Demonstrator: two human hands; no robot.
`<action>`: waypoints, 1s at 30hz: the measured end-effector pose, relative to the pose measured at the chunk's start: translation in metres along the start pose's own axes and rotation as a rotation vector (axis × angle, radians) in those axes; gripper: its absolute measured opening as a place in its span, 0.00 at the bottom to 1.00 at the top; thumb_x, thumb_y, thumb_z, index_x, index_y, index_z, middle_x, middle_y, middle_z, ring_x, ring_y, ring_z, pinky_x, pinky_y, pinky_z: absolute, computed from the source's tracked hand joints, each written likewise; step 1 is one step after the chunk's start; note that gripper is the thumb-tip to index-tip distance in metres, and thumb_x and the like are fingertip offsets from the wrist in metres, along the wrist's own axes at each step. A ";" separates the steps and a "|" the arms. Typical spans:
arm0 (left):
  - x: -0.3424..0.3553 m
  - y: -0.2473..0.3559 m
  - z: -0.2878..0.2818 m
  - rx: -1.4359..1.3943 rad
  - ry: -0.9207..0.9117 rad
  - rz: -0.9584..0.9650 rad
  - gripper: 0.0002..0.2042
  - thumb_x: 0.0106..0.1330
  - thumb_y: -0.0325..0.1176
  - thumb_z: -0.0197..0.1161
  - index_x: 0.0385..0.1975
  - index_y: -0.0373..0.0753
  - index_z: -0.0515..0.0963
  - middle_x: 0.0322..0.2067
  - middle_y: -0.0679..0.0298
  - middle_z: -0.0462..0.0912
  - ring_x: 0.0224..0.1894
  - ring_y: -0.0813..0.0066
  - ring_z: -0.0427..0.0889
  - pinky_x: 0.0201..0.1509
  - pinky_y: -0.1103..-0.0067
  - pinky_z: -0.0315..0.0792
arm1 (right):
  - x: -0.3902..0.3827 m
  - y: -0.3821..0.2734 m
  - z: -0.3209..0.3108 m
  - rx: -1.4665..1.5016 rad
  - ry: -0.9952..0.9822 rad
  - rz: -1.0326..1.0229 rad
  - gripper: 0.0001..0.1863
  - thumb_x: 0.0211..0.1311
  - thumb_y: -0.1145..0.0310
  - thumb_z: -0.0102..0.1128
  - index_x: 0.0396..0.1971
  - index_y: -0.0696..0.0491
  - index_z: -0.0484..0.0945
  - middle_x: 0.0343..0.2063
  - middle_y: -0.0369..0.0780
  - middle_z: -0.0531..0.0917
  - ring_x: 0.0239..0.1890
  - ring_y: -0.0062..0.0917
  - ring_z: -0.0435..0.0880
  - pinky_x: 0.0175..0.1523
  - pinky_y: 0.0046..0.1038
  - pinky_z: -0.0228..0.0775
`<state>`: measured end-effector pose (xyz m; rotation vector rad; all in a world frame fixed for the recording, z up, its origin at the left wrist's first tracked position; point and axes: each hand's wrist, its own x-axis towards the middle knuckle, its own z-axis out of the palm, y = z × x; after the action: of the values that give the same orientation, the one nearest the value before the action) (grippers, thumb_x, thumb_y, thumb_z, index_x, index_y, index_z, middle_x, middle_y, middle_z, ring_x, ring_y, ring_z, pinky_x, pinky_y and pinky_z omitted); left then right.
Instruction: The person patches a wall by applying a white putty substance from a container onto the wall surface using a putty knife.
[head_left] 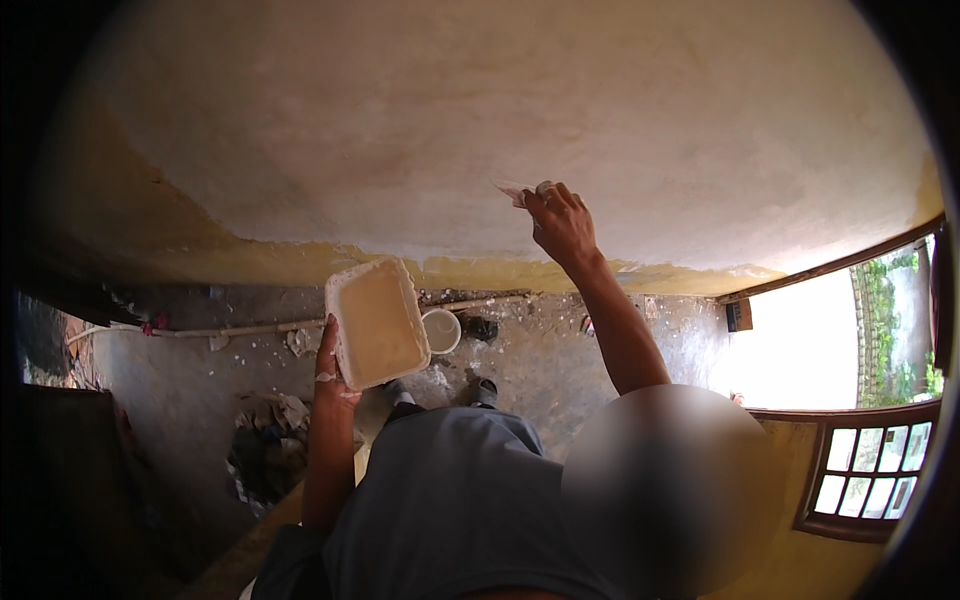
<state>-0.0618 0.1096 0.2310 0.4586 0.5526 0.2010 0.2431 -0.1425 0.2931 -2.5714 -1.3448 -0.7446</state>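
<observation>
My left hand (334,368) grips a shallow rectangular tub (405,372) by its left side; dried white filler crusts its rim, and its inside looks pale tan. Raised in front of the wall, my right hand (563,222) is closed on a thin putty knife (513,191) smeared white, its blade pointing left at the wall surface. Most of the wall (400,120) carries a whitish coat, with a yellow band (290,252) showing along the bottom and lower left. Whether the blade touches the wall I cannot tell.
On the floor by my feet stands a white bucket (441,331). A long pole (230,328) lies near the wall's base. Crumpled sacks (270,440) are heaped at the left. White spatters mark the concrete floor (540,350). To the right is a bright doorway (800,345) and a paned window (870,470).
</observation>
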 end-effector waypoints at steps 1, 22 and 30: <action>0.001 0.000 0.000 -0.005 0.003 -0.003 0.28 0.70 0.49 0.56 0.64 0.39 0.64 0.58 0.56 0.75 0.58 0.59 0.76 0.60 0.61 0.73 | 0.002 0.001 0.010 -0.001 0.002 0.003 0.06 0.60 0.71 0.57 0.36 0.51 0.79 0.37 0.41 0.81 0.40 0.33 0.82 0.41 0.37 0.78; -0.005 -0.003 -0.010 0.007 0.071 -0.012 0.30 0.68 0.49 0.58 0.65 0.39 0.64 0.57 0.55 0.75 0.57 0.58 0.77 0.60 0.62 0.73 | 0.045 -0.005 -0.063 0.053 0.345 0.131 0.12 0.53 0.79 0.63 0.38 0.51 0.82 0.33 0.40 0.79 0.35 0.35 0.79 0.37 0.37 0.75; 0.002 -0.010 -0.015 0.011 0.058 -0.050 0.30 0.67 0.48 0.59 0.64 0.37 0.64 0.57 0.56 0.75 0.57 0.59 0.76 0.60 0.64 0.72 | 0.012 0.033 0.010 -0.080 0.218 0.119 0.08 0.56 0.74 0.61 0.35 0.49 0.81 0.38 0.37 0.81 0.38 0.31 0.81 0.39 0.39 0.74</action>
<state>-0.0677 0.1063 0.2143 0.4497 0.6221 0.1639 0.2787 -0.1496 0.2932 -2.5143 -1.1079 -1.0402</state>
